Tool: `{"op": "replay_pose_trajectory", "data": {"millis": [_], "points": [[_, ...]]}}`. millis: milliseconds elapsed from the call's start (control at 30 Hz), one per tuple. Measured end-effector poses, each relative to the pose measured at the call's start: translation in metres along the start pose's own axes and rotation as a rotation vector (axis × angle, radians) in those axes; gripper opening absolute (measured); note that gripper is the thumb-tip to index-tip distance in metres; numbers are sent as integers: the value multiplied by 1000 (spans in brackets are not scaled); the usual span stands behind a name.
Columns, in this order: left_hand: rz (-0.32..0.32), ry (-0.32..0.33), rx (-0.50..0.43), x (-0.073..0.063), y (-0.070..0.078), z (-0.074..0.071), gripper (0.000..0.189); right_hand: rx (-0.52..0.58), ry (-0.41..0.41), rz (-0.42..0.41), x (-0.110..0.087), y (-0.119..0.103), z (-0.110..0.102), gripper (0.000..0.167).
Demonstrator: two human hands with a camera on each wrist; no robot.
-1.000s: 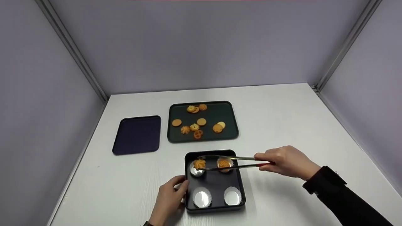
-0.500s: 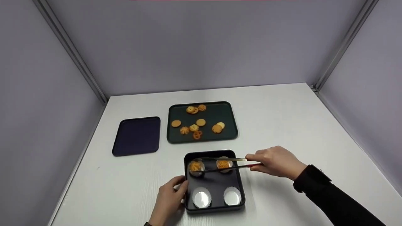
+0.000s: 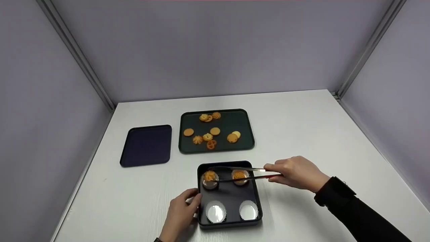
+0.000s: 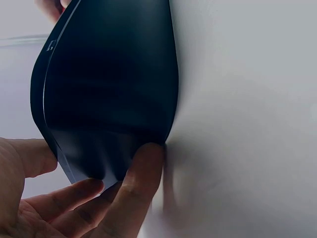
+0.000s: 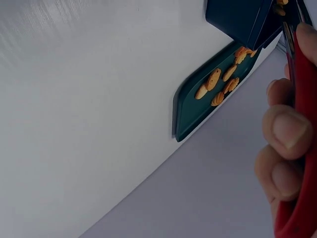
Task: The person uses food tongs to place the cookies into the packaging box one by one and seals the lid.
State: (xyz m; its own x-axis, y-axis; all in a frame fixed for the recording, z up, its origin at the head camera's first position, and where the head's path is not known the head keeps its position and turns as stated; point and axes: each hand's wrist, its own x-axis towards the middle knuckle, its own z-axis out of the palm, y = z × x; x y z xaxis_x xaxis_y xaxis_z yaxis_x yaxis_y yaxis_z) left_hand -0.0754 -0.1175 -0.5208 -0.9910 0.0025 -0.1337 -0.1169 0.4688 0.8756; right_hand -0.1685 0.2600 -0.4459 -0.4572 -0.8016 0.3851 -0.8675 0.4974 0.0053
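My right hand [image 3: 297, 171] grips metal tongs [image 3: 260, 176] with red on the handle [image 5: 306, 144]. In the head view the tongs reach left across a deep dark rectangular tin [image 3: 231, 196], their tips at either side of a piped cookie [image 3: 209, 175] over the back-left foil cup [image 3: 210, 185]. A swirled cookie [image 3: 239, 175] sits in the back-right cup, under the tongs in this view. My left hand [image 3: 181, 210] holds the tin's left side, thumb at the rim. In the left wrist view its fingers [image 4: 141, 173] press the outer wall.
Two bare foil cups [image 3: 216, 212] stand in the front of the tin. Behind it lies a green tray [image 3: 240, 122] with several cookies and a pretzel [image 3: 211, 144]. A flat dark purple tray [image 3: 146, 146] is at left. Grey panels [image 3: 215, 50] enclose the white table [image 3: 295, 121].
My right hand has moved left with the tongs. The piped cookie went left and down to the back-left cup, then rose slightly. My left hand has stayed on the tin.
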Motion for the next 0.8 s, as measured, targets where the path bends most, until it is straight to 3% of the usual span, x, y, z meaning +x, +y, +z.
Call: {"op": "replay_pose_trajectory", "data": {"millis": [500,800], "points": [[37,9,-10,-1,-1,0,39,27,37,-45,-2,-1,-3,29],[-15,-15,-36,-1,-2,0,39,-13,-11,-13,3,-6,-2,30]]}}
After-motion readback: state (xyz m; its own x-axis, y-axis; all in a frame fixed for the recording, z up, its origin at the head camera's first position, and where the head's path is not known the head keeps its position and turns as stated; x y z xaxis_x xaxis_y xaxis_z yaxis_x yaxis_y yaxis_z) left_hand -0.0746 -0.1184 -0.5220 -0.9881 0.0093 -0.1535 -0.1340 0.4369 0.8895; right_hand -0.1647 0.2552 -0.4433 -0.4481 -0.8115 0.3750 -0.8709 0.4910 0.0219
